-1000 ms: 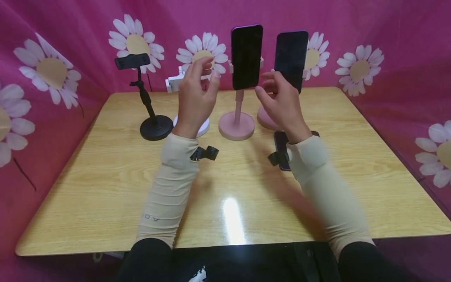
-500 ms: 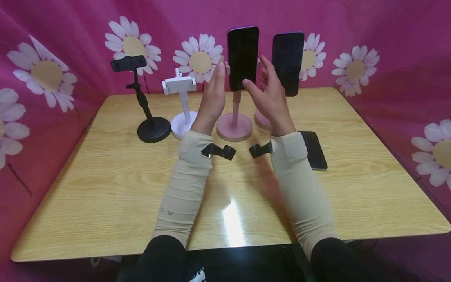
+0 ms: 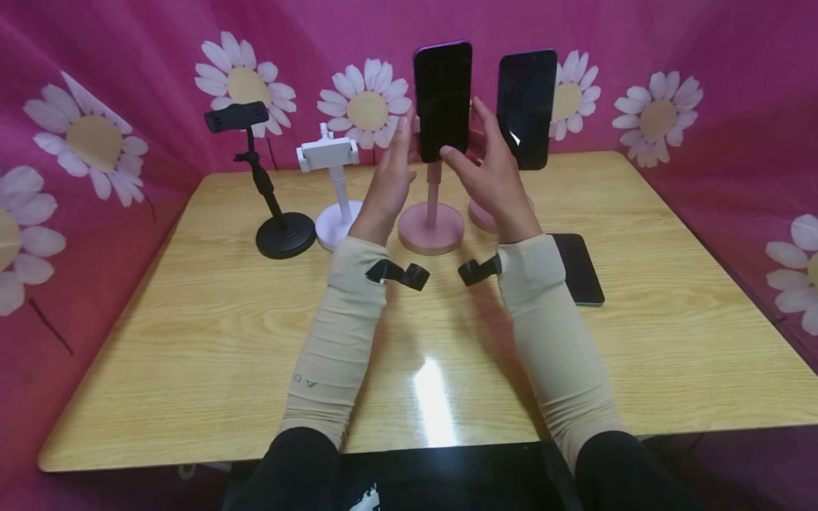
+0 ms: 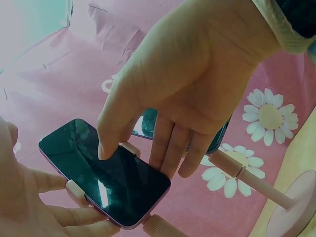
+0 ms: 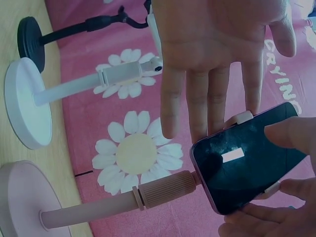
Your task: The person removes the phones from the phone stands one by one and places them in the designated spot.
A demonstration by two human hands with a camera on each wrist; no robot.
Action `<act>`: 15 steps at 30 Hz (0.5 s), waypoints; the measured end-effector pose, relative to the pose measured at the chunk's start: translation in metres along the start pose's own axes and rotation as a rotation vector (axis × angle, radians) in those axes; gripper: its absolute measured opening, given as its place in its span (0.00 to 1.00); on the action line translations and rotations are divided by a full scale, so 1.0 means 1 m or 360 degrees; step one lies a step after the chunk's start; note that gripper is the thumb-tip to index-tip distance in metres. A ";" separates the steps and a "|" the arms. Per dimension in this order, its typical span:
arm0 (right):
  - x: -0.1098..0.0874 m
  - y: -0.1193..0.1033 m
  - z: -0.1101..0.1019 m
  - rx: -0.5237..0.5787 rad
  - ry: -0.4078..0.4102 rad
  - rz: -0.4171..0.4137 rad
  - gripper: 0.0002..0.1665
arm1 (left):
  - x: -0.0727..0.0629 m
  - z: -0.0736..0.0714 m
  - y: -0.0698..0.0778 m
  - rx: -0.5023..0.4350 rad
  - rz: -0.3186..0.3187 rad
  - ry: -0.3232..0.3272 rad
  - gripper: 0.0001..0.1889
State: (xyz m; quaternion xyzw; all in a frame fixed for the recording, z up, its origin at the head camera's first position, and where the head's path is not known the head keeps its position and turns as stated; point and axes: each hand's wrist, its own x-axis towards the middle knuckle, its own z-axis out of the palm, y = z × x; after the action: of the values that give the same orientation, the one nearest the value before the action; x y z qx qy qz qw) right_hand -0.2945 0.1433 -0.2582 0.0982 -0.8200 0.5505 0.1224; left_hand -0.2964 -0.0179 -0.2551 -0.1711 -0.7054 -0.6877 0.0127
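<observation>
A dark phone point(image 3: 443, 106) stands upright in the side clamp of a pink phone stand point(image 3: 431, 228). My right hand point(image 3: 495, 177) holds it at the lower right. In the left wrist view, its thumb lies over the screen and its fingers go behind the edge. On the other side my left hand point(image 3: 385, 186) reaches to the clamp and the phone's edge. Its fingers are nearly straight, as the right wrist view shows, with the thumb point(image 5: 283, 39) apart from the phone. Some fingertips are hidden behind the phone.
A second phone point(image 3: 527, 106) sits on another pink stand point(image 3: 482, 216) behind my right hand. To the left are a white stand point(image 3: 339, 226) and a black stand point(image 3: 285, 235), their holders without phones. A third phone point(image 3: 580, 270) lies flat on the table point(image 3: 211, 341).
Both hands have come inward to the middle phone, the right leaving the right-hand phone and the left leaving the white stand. Over the last half second the hands barely moved.
</observation>
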 end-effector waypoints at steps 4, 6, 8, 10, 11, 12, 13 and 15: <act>0.000 0.000 0.000 0.0007 -0.0010 -0.0006 0.50 | 0.000 -0.002 -0.001 -0.0014 0.0024 -0.0004 0.28; 0.001 0.000 -0.001 0.0015 -0.0014 -0.0001 0.50 | 0.000 -0.002 -0.001 -0.0019 0.0038 -0.0008 0.28; 0.001 -0.001 -0.002 0.0023 -0.0017 0.0011 0.50 | 0.000 -0.002 -0.001 -0.0021 0.0042 -0.0011 0.28; 0.001 -0.001 -0.003 0.0040 -0.0020 0.0028 0.50 | 0.000 -0.002 0.000 -0.0024 0.0047 -0.0014 0.28; 0.001 -0.001 -0.003 0.0051 -0.0021 0.0038 0.50 | -0.001 -0.002 0.000 -0.0024 0.0049 -0.0015 0.28; 0.001 -0.001 -0.003 0.0064 -0.0021 0.0042 0.49 | -0.001 -0.002 0.000 -0.0022 0.0049 -0.0015 0.28; 0.001 -0.001 -0.004 0.0075 -0.0019 0.0043 0.49 | -0.001 -0.002 0.000 -0.0017 0.0043 -0.0014 0.28; 0.001 -0.002 -0.004 0.0105 -0.0016 0.0042 0.47 | -0.002 -0.002 0.001 0.0005 0.0040 -0.0010 0.28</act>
State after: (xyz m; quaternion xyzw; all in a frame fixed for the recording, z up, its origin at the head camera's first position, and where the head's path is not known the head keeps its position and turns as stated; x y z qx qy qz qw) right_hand -0.2944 0.1467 -0.2550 0.0942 -0.8033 0.5782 0.1077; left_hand -0.2947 -0.0204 -0.2549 -0.1820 -0.7043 -0.6859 0.0194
